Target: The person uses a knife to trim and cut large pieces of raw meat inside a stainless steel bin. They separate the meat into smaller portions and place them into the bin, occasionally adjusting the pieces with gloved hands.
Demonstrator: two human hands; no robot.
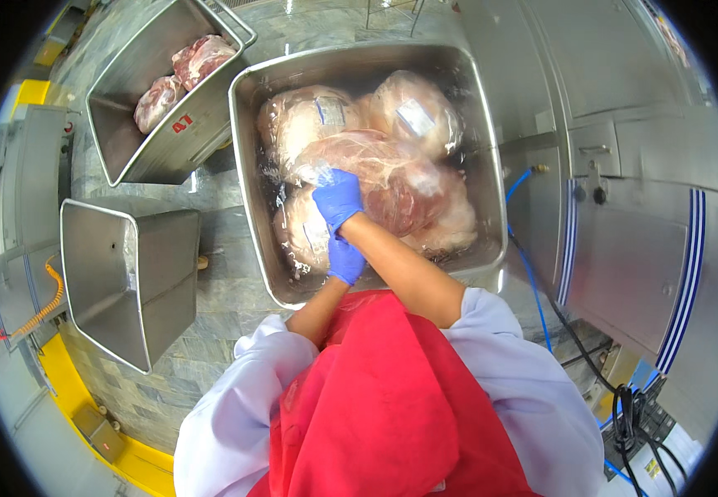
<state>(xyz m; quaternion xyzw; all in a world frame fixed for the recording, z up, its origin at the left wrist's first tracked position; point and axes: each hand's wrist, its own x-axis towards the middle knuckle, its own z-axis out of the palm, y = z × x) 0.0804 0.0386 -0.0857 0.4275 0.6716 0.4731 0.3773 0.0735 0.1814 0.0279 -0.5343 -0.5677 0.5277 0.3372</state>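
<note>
A deep steel tub (pixel 240 153) in front of me holds several large pieces of meat wrapped in clear plastic. The topmost is a bagged cut of red meat (pixel 400 195), lying across the others. My right hand (pixel 338 199), in a blue glove, is closed on the gathered plastic at the left end of this cut. Just below it, partly behind my right wrist, is my left hand (pixel 345 258), also gloved in blue. It looks closed beside a paler bagged piece (pixel 299 240); my right forearm hides what its fingers hold.
At the upper left a steel bin (pixel 160 145) holds unwrapped meat. Another steel bin (pixel 168 273) stands nearer on the left. Steel cabinets (pixel 624 248) line the right side. A blue hose (pixel 533 273) and black cables (pixel 624 414) run along there. A yellow rail (pixel 85 398) lies lower left.
</note>
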